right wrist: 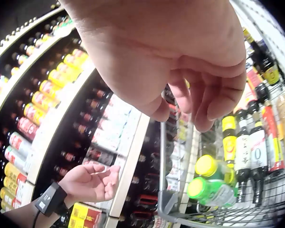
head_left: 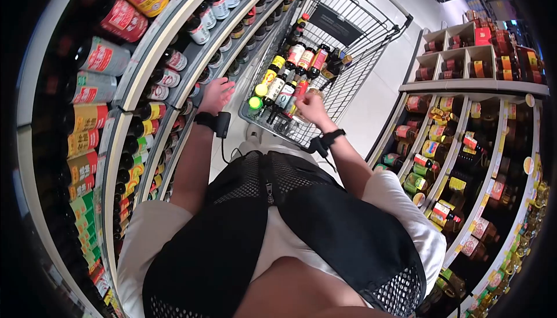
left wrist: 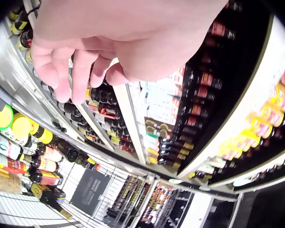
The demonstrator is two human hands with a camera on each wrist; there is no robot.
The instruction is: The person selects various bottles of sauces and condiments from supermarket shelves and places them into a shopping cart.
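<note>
Supermarket aisle, seen from above. On our left, curved shelves (head_left: 148, 51) carry rows of dark sauce bottles (head_left: 168, 77) with red, white and yellow labels. On our right, more shelves (head_left: 473, 87) carry jars and bottles (head_left: 426, 150). Between them we see a wire cart (head_left: 362, 65) on a pale floor (head_left: 380, 100). Its near end holds mixed bottles (head_left: 287, 83) packed side by side, a green-capped one (head_left: 254, 103) closest to us.

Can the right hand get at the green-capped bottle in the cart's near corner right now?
Probably yes: the right hand hovers empty above the bottles in the cart, and the green-capped bottle lies on top close by, with nothing covering it.
</note>
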